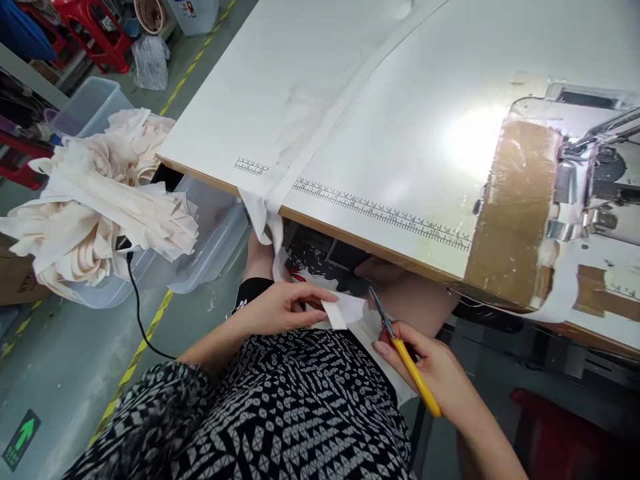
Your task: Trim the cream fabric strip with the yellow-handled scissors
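Note:
Above my lap, my left hand point(287, 308) pinches the end of a white fabric strip point(350, 309). The strip runs right and down beside my patterned clothing. To its right, my right hand point(430, 360) grips yellow-handled scissors point(413, 373), whose dark metal tip points up and left, close to the fabric but apart from my left hand. Another long white strip point(320, 137) crosses the white table point(430, 127) and hangs over its front edge behind my left hand.
At the right of the table stands a sewing machine point(600, 167) with brown tape on its front. Left of the table, a clear plastic bin point(110, 293) is heaped with cream fabric pieces point(115, 193). A black cable point(137, 307) hangs beside it. Red stools point(95, 33) are at the upper left.

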### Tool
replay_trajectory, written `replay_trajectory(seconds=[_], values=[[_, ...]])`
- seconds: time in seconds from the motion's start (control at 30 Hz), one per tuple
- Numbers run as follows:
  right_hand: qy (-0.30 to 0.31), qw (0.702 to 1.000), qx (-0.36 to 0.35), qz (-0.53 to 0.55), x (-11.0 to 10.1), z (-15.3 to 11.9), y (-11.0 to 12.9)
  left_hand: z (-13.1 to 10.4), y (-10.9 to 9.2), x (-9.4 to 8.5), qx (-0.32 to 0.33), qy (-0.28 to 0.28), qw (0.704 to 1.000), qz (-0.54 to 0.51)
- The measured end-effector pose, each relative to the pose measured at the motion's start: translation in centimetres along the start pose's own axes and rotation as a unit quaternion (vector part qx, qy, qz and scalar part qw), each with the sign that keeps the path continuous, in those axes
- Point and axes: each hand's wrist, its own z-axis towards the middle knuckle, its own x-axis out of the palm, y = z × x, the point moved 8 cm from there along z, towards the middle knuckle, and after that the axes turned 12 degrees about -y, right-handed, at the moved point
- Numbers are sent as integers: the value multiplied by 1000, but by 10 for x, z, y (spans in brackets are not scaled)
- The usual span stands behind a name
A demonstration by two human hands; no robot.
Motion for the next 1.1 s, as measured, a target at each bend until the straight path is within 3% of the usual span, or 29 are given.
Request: replay_trajectory(seconds=[0.1,0.17,0.27,0.37,0.47,0.6,1.1], values=[[51,998,1,21,4,2,8,15,-23,-6,82,-84,985,127],[79,996,5,28,7,4,8,21,-23,-9,80,-101,984,119],[111,993,13,22,11,10,6,25,-3,0,-30,-34,998,-34],[152,988,19,17,19,18,5,23,13,10,-138,16,976,-170],[214,976,17,19,30,25,7,23,20,9,-183,11,960,-211],[269,963,14,24,39,30,8,23,25,4,-196,12,955,-222],[164,981,-39,-94,28,36,15,25,29,-4,-192,4,957,-219]])
